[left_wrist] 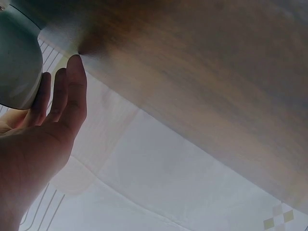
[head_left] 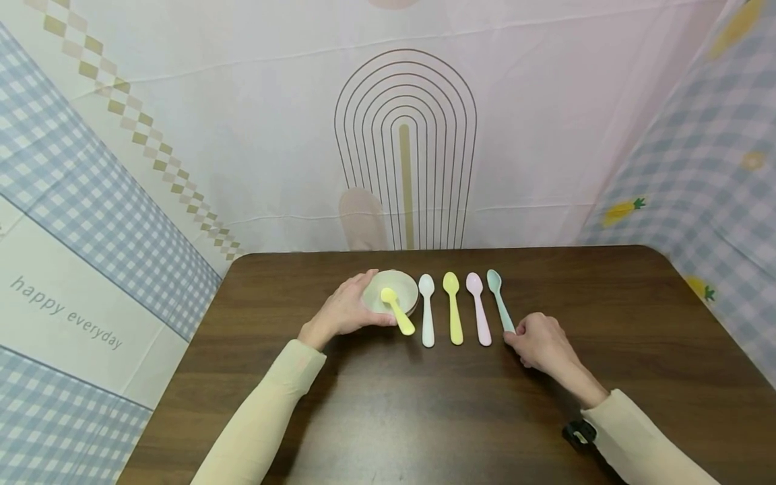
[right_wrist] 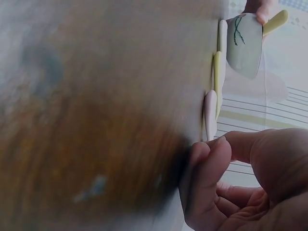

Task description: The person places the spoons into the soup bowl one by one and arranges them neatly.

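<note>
My left hand (head_left: 344,311) grips a small pale bowl (head_left: 403,286) by its side, thumb at the near rim and fingers round the far side. A short yellow spoon (head_left: 401,318) leans in it, handle over the near rim. In the left wrist view, fingers curve along the bowl's outer wall (left_wrist: 18,62). To the right lie a white spoon (head_left: 427,311), a longer yellow spoon (head_left: 453,308) and a pink spoon (head_left: 479,310). My right hand (head_left: 543,345) pinches the handle end of a blue-green spoon (head_left: 500,301), mostly hidden behind the fingers in the right wrist view.
The brown wooden table (head_left: 388,417) has a straight back edge against a patterned cloth (head_left: 273,155). Checked cloth (head_left: 679,188) hangs along the right side too. A black device (head_left: 580,433) sits at my right wrist, by the sleeve.
</note>
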Demonstrator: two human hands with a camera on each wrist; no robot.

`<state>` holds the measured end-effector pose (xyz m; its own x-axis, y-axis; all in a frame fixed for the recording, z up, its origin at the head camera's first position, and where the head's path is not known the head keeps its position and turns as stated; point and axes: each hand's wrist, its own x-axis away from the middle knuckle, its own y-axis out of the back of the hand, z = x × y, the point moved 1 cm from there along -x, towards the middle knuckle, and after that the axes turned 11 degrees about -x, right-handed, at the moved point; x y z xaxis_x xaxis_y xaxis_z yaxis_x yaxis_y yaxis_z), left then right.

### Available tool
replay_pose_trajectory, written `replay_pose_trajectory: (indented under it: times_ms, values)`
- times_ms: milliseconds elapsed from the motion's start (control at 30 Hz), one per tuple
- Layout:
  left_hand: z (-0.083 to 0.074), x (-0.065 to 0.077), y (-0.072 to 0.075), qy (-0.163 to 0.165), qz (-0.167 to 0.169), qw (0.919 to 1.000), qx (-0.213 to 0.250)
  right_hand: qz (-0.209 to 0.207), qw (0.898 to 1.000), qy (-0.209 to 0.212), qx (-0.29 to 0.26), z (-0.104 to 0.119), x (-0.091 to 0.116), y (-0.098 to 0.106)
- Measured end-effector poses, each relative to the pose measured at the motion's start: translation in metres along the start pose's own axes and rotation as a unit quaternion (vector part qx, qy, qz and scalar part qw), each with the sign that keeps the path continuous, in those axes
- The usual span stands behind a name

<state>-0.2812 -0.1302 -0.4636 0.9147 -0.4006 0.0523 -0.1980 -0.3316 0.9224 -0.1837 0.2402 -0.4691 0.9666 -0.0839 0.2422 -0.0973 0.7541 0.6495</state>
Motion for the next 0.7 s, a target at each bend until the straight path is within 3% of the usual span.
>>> replay_pose_trajectory:
  times_ms: [700]
  values:
    - [-0.0009, -0.0005, -0.0006, 0.001, -0.005, 1.0, 0.0, -0.008, 1.0, 0.024, 0.005, 0.0002, 0.002, 0.0007]
